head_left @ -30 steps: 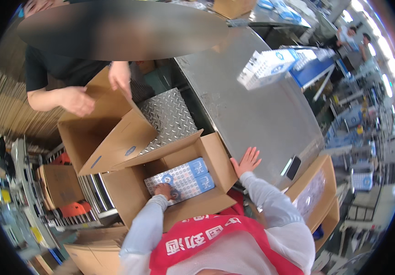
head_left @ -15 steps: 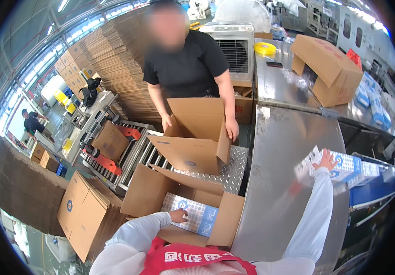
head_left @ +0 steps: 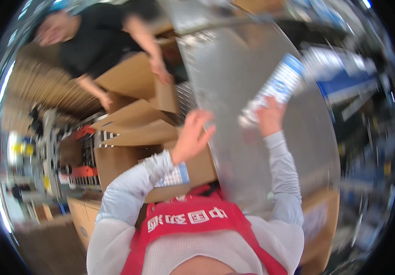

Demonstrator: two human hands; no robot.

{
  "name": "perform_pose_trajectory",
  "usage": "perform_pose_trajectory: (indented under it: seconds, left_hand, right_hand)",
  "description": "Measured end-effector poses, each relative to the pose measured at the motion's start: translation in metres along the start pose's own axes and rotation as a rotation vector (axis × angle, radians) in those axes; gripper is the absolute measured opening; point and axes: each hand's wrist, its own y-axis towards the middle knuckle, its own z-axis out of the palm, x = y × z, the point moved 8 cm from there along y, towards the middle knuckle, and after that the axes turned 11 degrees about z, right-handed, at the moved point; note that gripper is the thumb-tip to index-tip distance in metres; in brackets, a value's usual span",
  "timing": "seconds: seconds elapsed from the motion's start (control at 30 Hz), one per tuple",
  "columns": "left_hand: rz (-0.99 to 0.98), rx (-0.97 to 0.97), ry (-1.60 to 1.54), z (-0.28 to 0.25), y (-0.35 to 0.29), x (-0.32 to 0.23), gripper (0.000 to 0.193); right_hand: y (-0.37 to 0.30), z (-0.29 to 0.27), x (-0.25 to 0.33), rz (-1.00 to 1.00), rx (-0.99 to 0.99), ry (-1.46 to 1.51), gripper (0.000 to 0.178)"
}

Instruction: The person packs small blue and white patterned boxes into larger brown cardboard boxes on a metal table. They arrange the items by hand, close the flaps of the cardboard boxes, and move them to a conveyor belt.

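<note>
White-and-blue pack (head_left: 283,78) lies against the right grip (head_left: 271,112), extending ahead and to the left of it, over the counter (head_left: 238,169); blur hides whether it is clasped. Left grip (head_left: 194,136), released and spread, is left of the pack, near the carton (head_left: 201,170).

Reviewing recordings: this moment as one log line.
Right hand: on blue-white patterned carton | Left hand: raised, open | Nearby: open brown cardboard box
</note>
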Motion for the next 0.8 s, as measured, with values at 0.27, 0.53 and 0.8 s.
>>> perform_pose_trajectory:
  seconds: [0.27, 0.53, 0.8]
  left_hand:
    - [0.11, 0.414, -0.006, 0.148, 0.003, -0.08, 0.088]
    - [0.211, 0.623, -0.131, 0.178, -0.002, -0.118, 0.096]
    - [0.573, 0.126, -0.321, -0.008, -0.019, -0.106, 0.094]
  right_hand:
    - [-0.366, -0.127, -0.191, 0.968, -0.494, 0.166, 0.035]
    - [-0.649, 0.036, -0.214, 2.12, -0.011, 0.309, 0.079]
    - [-0.659, 0.113, -0.267, 1.881, -1.183, 1.283, 0.036]
